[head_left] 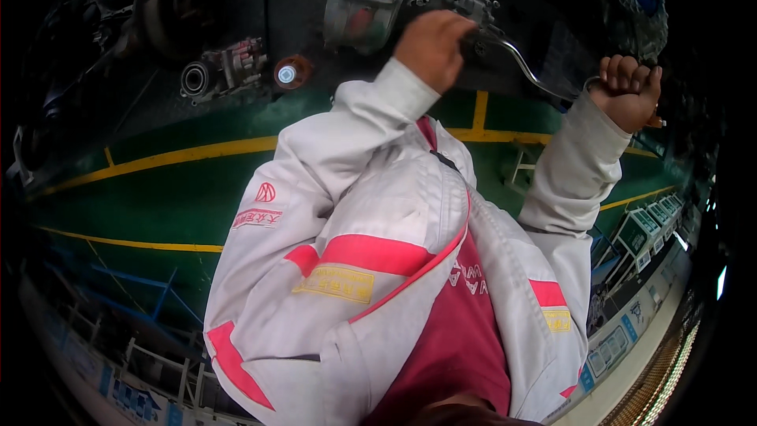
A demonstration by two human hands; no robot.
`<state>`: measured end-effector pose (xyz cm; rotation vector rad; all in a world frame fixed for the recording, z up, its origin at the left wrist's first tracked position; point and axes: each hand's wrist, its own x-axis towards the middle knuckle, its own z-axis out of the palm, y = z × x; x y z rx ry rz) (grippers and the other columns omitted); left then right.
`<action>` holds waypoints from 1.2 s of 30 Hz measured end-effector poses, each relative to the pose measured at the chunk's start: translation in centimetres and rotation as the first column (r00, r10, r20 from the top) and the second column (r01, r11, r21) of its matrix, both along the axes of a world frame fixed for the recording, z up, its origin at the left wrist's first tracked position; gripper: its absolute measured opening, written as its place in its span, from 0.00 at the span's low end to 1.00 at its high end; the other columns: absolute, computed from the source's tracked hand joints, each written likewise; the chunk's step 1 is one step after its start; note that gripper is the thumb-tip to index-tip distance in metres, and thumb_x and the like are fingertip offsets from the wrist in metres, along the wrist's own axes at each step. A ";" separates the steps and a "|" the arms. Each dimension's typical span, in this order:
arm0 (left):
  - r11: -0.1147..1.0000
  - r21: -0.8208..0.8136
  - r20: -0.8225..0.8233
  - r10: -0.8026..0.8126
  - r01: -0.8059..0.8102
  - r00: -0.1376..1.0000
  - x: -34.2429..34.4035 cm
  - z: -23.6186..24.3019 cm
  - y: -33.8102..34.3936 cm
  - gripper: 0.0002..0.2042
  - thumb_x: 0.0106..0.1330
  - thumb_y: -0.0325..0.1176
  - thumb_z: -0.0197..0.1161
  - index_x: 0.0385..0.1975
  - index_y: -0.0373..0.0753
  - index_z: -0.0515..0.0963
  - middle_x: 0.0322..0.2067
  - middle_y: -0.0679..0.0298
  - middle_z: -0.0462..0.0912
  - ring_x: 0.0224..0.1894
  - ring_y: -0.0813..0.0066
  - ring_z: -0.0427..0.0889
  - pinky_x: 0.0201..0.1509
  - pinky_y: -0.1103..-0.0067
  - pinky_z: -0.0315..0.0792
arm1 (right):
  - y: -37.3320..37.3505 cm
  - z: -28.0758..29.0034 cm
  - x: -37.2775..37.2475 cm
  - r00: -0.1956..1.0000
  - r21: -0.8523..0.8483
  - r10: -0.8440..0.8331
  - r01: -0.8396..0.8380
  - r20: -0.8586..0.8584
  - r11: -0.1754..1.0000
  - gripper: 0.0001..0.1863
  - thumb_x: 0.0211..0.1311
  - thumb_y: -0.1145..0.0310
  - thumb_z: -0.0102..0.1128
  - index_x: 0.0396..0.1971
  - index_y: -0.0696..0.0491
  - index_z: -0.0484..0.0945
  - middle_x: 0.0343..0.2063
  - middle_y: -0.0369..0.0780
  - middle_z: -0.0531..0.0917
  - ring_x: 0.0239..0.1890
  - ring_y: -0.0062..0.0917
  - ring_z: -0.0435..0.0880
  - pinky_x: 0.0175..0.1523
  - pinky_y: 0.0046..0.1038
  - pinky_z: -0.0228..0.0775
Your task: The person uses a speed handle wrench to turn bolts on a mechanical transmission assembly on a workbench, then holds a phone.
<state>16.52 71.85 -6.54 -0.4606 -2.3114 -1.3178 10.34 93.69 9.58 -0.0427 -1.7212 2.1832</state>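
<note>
My left hand [434, 51] is closed, with its fingers curled over the far left end of a bent metal crank handle [527, 69], beside a small metal fitting [471, 6]. What lies inside its fingers is mostly hidden. From there the handle slants down to the right and passes out of sight behind my right cuff. My right hand [628, 91] is curled into a fist at that end; the gripped part does not show. Just left of my left hand stands a large grey metal housing [367, 0], like a gearbox casing.
On the dark surface at the left are a metal assembly with a round bore [225, 71] and an orange-brown container with a pale top [289, 72]. A plastic-wrapped object [648, 20] lies at far right. Yellow lines [181, 154] cross the green floor [158, 197] beside me.
</note>
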 end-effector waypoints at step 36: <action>0.888 0.053 0.156 0.444 -0.456 0.883 -3.6 3.4 -3.1 0.23 0.58 0.38 0.60 0.52 0.38 0.67 0.52 0.49 0.66 0.57 0.50 0.64 0.64 0.59 0.52 | 6.8 -1.2 -7.5 0.835 0.021 -0.539 0.540 0.108 0.841 0.15 0.63 0.59 0.53 0.22 0.53 0.67 0.14 0.38 0.68 0.18 0.25 0.65 0.29 0.33 0.67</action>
